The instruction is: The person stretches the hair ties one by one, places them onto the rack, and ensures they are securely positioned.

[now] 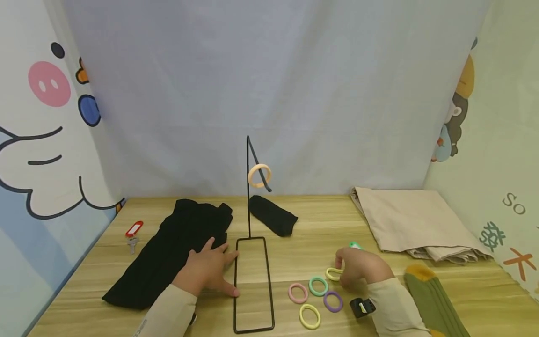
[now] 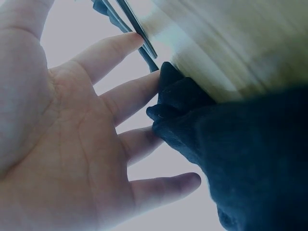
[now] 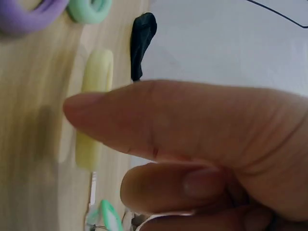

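Note:
My left hand (image 1: 212, 267) lies flat with fingers spread, palm on the edge of a black cloth (image 1: 168, 255). In the left wrist view that hand (image 2: 72, 134) has one fingertip at the stand's base wire (image 2: 144, 45) and others against the black cloth (image 2: 240, 154). My right hand (image 1: 351, 267) is curled down at the right end of a pale yellow ring (image 1: 332, 274). In the right wrist view the thumb (image 3: 192, 125) hovers over that ring (image 3: 94, 106), which lies flat on the wood. A peach ring (image 1: 259, 176) hangs on the black wire stand (image 1: 248, 196).
Pink (image 1: 298, 293), green (image 1: 318, 286), purple (image 1: 333, 301) and yellow (image 1: 309, 316) rings lie right of the stand's base frame (image 1: 271, 285). A black sock (image 1: 273, 221), a folded beige cloth (image 1: 412, 222), an olive sock (image 1: 433, 299) and a red-tagged key (image 1: 134, 230) lie about.

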Available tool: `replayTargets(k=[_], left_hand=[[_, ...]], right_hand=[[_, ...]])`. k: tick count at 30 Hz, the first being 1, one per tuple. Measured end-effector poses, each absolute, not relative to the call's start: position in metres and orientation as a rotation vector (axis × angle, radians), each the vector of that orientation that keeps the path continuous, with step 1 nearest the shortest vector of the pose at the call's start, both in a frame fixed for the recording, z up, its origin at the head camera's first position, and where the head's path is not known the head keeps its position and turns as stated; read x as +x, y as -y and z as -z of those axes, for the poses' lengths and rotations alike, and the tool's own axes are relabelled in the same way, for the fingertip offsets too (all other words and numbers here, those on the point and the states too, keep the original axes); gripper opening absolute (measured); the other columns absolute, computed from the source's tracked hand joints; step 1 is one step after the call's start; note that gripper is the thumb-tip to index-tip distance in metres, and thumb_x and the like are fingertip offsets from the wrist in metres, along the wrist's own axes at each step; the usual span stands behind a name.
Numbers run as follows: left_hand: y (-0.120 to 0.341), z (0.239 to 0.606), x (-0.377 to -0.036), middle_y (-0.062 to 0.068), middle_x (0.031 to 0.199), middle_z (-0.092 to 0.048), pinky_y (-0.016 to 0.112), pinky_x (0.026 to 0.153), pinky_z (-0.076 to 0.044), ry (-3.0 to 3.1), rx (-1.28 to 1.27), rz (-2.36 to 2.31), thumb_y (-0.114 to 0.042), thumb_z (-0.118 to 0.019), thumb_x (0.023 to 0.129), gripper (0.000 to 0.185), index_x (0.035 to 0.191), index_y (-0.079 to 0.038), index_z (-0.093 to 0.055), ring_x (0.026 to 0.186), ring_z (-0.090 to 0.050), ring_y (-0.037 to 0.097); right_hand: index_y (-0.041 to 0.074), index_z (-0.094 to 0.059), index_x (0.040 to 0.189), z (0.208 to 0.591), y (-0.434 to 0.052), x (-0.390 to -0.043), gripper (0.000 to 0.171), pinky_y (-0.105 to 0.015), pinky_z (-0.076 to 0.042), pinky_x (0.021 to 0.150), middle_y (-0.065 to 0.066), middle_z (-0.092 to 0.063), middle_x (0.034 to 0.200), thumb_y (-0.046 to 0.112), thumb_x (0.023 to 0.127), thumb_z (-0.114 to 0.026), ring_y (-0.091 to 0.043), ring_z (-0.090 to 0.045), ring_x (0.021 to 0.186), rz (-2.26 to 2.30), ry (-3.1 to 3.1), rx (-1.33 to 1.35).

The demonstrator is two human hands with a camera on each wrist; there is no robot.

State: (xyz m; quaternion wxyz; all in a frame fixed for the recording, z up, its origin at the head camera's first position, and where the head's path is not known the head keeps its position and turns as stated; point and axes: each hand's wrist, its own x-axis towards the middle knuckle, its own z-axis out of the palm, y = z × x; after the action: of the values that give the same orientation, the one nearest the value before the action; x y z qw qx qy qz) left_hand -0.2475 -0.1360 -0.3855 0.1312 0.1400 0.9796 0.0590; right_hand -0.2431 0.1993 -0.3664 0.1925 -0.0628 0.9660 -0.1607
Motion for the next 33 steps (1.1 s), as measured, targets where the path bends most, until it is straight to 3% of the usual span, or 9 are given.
replayTargets(k=[6,16,33], left_hand=[[0.136,0.384,-0.247,0.007,0.147,-0.037,0.073,0.094,-0.024,-2.855,0.413,-0.175,-0.063,-0.076,0.056,0.094,0.137,-0.026,-0.047,0.140,-0.017,0.040],[0.135,0.383,-0.245,0.008,0.147,-0.038,0.073,0.094,-0.024,-2.847,0.414,-0.182,-0.063,-0.075,0.056,0.094,0.137,-0.025,-0.047,0.140,-0.017,0.041],[0.137,0.383,-0.244,0.008,0.147,-0.038,0.074,0.093,-0.024,-2.847,0.407,-0.196,-0.063,-0.076,0.056,0.093,0.137,-0.025,-0.048,0.139,-0.016,0.041]], right_hand=[[0.008,-0.058,0.089,0.358,-0.193,-0.241,0.030,-0.031,-0.042,0.057,-0.003,-0.053,0.076,0.003,0.065,-0.074,-0.017,-0.047,0.065,0.557,-2.762,-0.263],[0.013,-0.058,0.093,0.324,-0.165,-0.221,0.027,-0.023,-0.025,0.044,0.005,-0.034,0.053,0.006,0.071,-0.070,-0.009,-0.028,0.047,0.630,-2.847,-0.434],[0.018,-0.058,0.098,0.268,-0.120,-0.171,0.023,-0.017,-0.020,0.043,0.012,-0.026,0.052,0.013,0.078,-0.068,0.001,-0.021,0.045,0.974,-3.003,-0.847]])
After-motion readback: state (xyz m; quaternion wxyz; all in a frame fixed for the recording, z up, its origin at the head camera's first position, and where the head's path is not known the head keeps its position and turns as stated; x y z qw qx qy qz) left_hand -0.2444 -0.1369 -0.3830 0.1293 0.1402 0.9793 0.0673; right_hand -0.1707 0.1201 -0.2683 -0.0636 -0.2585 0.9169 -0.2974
